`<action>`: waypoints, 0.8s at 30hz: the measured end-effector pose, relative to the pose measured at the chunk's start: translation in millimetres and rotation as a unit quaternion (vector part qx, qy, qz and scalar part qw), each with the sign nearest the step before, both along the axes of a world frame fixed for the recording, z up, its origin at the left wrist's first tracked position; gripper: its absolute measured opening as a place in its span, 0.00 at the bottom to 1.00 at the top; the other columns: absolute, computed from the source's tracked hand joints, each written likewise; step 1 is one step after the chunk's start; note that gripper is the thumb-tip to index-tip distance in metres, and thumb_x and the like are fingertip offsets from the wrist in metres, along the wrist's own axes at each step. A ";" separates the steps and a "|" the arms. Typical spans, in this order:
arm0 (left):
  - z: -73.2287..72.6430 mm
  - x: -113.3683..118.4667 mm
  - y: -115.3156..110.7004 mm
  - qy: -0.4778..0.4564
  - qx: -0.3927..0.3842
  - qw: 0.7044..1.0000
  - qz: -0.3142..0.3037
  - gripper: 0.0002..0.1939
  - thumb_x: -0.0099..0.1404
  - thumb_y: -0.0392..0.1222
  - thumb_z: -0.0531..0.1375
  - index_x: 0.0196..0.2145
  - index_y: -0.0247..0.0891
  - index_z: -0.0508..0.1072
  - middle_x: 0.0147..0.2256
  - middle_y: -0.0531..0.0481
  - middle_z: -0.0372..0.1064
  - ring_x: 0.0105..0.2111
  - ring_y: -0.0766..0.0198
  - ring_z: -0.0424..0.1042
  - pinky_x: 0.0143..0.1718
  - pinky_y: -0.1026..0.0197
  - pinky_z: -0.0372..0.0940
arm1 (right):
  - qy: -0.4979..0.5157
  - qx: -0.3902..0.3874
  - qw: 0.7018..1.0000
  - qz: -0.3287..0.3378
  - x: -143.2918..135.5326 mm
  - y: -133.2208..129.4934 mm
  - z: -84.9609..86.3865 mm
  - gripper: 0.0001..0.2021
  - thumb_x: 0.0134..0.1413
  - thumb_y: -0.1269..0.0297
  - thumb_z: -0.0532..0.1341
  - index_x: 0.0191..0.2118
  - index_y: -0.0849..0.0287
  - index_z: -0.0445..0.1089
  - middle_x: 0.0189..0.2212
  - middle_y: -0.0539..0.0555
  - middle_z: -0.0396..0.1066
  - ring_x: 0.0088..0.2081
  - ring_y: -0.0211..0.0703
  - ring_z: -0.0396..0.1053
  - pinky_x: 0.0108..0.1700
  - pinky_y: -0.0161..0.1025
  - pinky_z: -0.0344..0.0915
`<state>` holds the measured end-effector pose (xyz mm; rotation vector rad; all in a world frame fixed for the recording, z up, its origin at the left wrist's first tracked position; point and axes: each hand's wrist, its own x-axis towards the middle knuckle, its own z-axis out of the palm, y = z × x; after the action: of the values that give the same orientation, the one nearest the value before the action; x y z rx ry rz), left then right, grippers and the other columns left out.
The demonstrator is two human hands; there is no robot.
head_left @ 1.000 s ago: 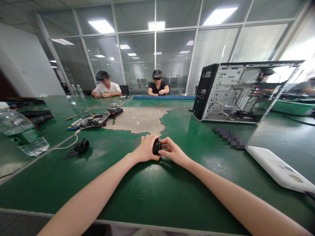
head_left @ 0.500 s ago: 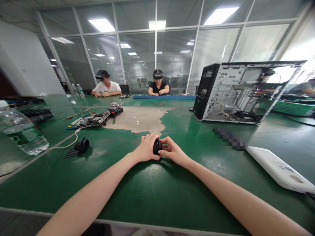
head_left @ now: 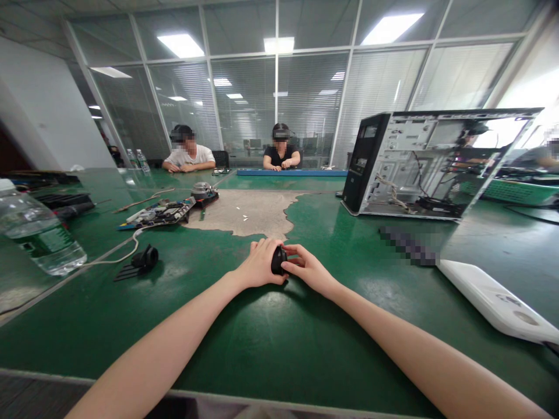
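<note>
A small black rounded part (head_left: 278, 261) is held just above the green table (head_left: 244, 349), in the middle of the head view. Its exact kind does not show. My left hand (head_left: 261, 263) wraps round it from the left and hides much of it. From the right, my right hand (head_left: 308, 269) grips its edge between thumb and fingers. To the left on the table lies a black plastic piece (head_left: 140, 261) with a round collar and several flat prongs.
An opened computer case (head_left: 375, 169) stands at the right, behind a white power bank (head_left: 493, 299). A circuit board (head_left: 159, 212) and a cooler fan (head_left: 203, 192) lie at the left, beyond a water bottle (head_left: 41, 238). Two people (head_left: 282, 154) sit across the table.
The fingers of my right hand have shifted slightly on the black part, the thumb now pressing closer against it. My left hand keeps its place.
</note>
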<state>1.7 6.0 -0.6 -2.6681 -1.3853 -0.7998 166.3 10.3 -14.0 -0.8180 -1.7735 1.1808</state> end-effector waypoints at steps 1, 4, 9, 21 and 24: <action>0.1 0.0 0.1 0.000 -0.002 1.000 0.001 0.34 0.42 0.49 0.61 0.46 0.39 0.54 0.42 0.46 0.58 0.40 0.54 0.57 0.40 0.54 0.50 | 0.001 -0.002 1.000 0.009 0.5 0.4 -0.8 0.16 0.43 0.64 0.60 0.41 0.57 0.59 0.40 0.54 0.63 0.39 0.40 0.65 0.42 0.42 0.63; 0.6 0.0 0.3 0.002 -0.005 1.000 0.004 0.34 0.41 0.47 0.62 0.46 0.39 0.54 0.41 0.46 0.58 0.40 0.54 0.57 0.40 0.55 0.50 | 0.020 0.007 0.999 0.038 1.5 0.5 -2.5 0.17 0.41 0.66 0.61 0.40 0.56 0.59 0.40 0.52 0.61 0.39 0.40 0.65 0.39 0.40 0.64; 0.6 0.2 0.4 0.001 -0.001 1.000 0.003 0.33 0.42 0.48 0.61 0.45 0.39 0.55 0.40 0.46 0.59 0.39 0.55 0.57 0.39 0.55 0.51 | 0.030 0.017 0.999 0.026 0.3 -1.3 -2.0 0.13 0.43 0.65 0.60 0.37 0.56 0.59 0.36 0.50 0.60 0.38 0.39 0.64 0.37 0.38 0.64; -2.1 -0.1 3.0 0.001 0.013 1.000 0.000 0.34 0.42 0.49 0.61 0.46 0.38 0.55 0.41 0.46 0.58 0.40 0.55 0.57 0.40 0.55 0.51 | 0.022 -0.001 0.999 0.031 1.0 0.8 -1.8 0.17 0.42 0.66 0.61 0.40 0.57 0.59 0.40 0.52 0.61 0.39 0.40 0.65 0.40 0.41 0.64; -2.2 0.0 2.9 0.001 0.012 1.000 0.002 0.33 0.41 0.49 0.61 0.45 0.38 0.55 0.41 0.46 0.58 0.40 0.55 0.57 0.39 0.55 0.50 | 0.034 0.012 0.999 0.032 0.8 -0.3 -1.0 0.15 0.41 0.66 0.62 0.38 0.56 0.59 0.38 0.51 0.60 0.40 0.40 0.65 0.38 0.39 0.64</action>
<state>1.7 8.9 -2.8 -2.6467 -1.3725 -0.8061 167.1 10.0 -15.0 -0.7032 -1.7670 1.2129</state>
